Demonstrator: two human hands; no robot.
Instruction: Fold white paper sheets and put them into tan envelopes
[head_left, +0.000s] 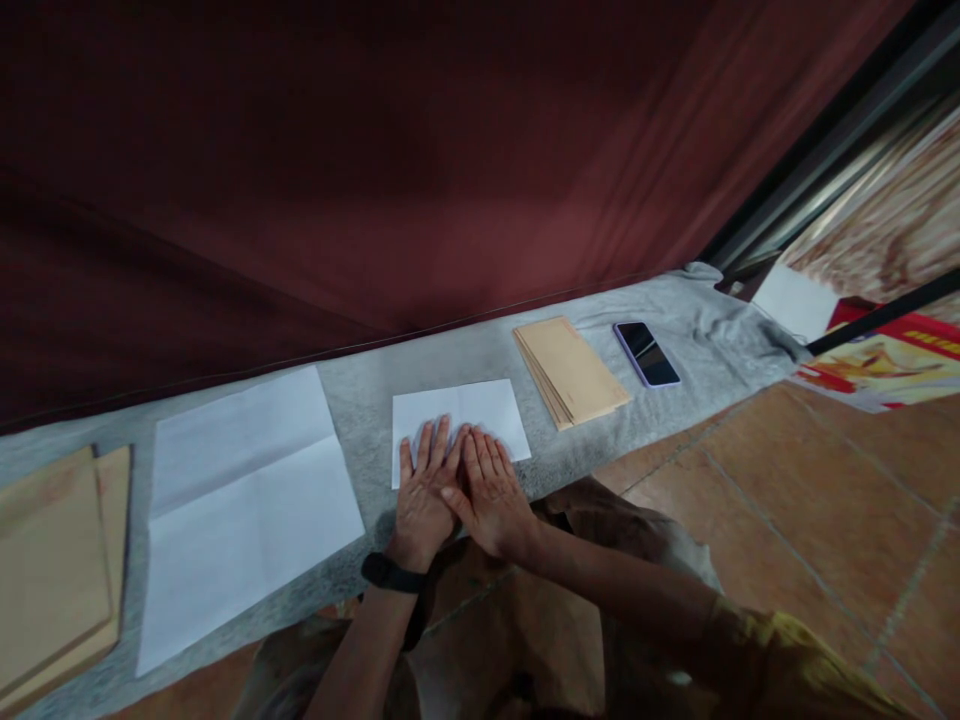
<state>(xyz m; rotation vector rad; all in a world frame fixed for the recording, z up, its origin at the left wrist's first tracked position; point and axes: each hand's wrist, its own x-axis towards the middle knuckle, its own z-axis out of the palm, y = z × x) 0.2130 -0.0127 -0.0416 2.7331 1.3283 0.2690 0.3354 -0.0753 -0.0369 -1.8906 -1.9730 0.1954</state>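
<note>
Left of one folded sheet [491, 398]: one creased sheet [259, 520], one brown-paper stack [52, 565]; right: one envelope stack [574, 370], one phone [646, 355]; folded sheet pressed beneath left hand [429, 500], right hand [495, 495], together, flat

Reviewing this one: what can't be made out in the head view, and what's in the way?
- Near part of the small white paper: covered by the left hand and right hand.
- Far left of the large envelopes: cut off by the left edge.
- Lower small envelopes: mostly hidden under the top one.
- Faint red print on the large envelopes: too blurred to read.
</note>
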